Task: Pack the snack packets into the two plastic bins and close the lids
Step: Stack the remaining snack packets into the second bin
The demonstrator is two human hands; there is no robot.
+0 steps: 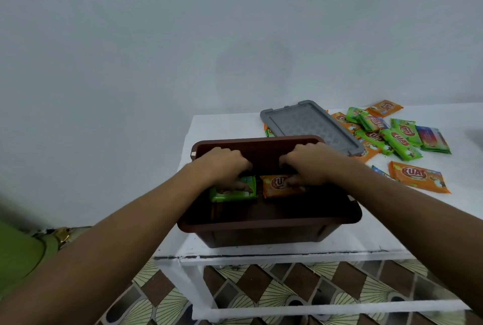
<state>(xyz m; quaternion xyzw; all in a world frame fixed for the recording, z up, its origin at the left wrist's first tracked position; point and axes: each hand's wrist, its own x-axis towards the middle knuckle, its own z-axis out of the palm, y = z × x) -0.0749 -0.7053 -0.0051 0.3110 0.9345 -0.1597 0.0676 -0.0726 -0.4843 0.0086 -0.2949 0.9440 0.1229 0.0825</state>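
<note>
A brown plastic bin (261,225) stands open on the white table (222,126). Both of my hands reach down inside it. My left hand (224,164) holds a green snack packet (235,192) near the bin's bottom. My right hand (308,165) holds an orange snack packet (274,186) right beside it, thumb on the packet's face. The fingertips of both hands are hidden behind the packets. A grey lid (311,126) lies flat on the table behind the bin.
Several loose green and orange packets (397,136) are scattered at the table's back right, and one orange packet (418,177) lies nearer the bin. A wall rises behind the table. Patterned floor tiles (261,285) show below the table frame.
</note>
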